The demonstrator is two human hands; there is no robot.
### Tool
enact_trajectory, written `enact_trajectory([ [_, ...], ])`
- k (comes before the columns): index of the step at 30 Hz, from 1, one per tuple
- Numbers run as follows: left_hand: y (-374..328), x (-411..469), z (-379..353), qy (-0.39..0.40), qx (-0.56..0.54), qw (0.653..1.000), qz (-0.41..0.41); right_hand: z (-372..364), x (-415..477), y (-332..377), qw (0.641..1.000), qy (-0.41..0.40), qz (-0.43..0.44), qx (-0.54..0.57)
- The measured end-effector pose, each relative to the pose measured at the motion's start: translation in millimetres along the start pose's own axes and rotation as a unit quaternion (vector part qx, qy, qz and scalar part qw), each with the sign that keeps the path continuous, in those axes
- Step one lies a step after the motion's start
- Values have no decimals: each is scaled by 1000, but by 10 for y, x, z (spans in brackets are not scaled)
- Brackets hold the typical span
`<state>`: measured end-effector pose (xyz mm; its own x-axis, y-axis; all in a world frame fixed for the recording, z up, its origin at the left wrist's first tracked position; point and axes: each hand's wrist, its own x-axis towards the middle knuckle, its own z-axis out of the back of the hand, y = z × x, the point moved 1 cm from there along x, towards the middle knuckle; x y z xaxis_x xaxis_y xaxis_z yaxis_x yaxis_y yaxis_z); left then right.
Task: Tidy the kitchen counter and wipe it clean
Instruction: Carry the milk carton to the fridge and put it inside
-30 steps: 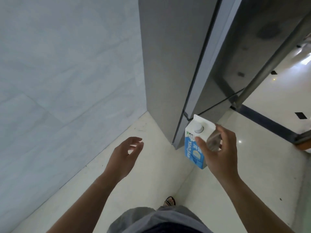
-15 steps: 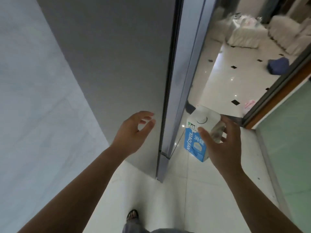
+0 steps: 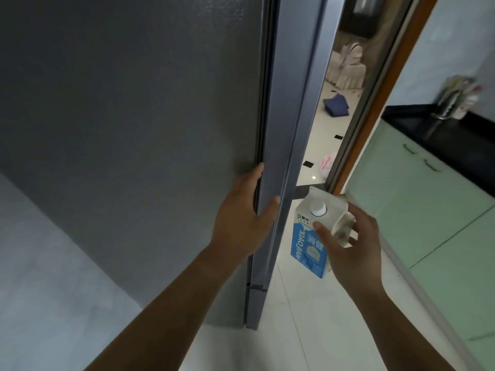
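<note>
A tall grey fridge (image 3: pixel 147 129) fills the left and middle of the head view. My left hand (image 3: pixel 241 212) grips the edge of its door (image 3: pixel 292 129), fingers curled round the front edge and thumb on the side. My right hand (image 3: pixel 351 245) holds a blue and white milk carton (image 3: pixel 308 245) with a white round cap, upright, just right of the door edge at waist height. The black kitchen counter (image 3: pixel 455 140) lies at the far right.
Pale green cabinets (image 3: pixel 428 210) run under the counter on the right. A metal holder with utensils (image 3: pixel 452 103) stands on the counter. A brown door frame (image 3: pixel 385 84) opens onto a tiled room with a blue cloth (image 3: pixel 336 105) on the floor. White floor tiles below.
My left hand has reached forward and taken hold of the fridge door edge. The view has lifted and swung right, bringing the counter into sight. The carton stays in my right hand.
</note>
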<state>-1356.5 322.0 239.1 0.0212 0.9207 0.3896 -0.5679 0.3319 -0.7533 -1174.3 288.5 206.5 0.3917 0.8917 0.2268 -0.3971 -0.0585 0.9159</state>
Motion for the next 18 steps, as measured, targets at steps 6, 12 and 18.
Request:
enact_trajectory([
  [6, 9, 82, -175, -60, -41, 997, 1, 71, 48, 71, 999, -32, -13, -4],
  [12, -76, 82, -313, -164, -101, 980, 59, 131, 105, 38, 998, -41, -38, -8],
  [18, -115, 151, -422, -210, -88, 971, 73, 235, 200, -62, 999, -35, -41, -7],
])
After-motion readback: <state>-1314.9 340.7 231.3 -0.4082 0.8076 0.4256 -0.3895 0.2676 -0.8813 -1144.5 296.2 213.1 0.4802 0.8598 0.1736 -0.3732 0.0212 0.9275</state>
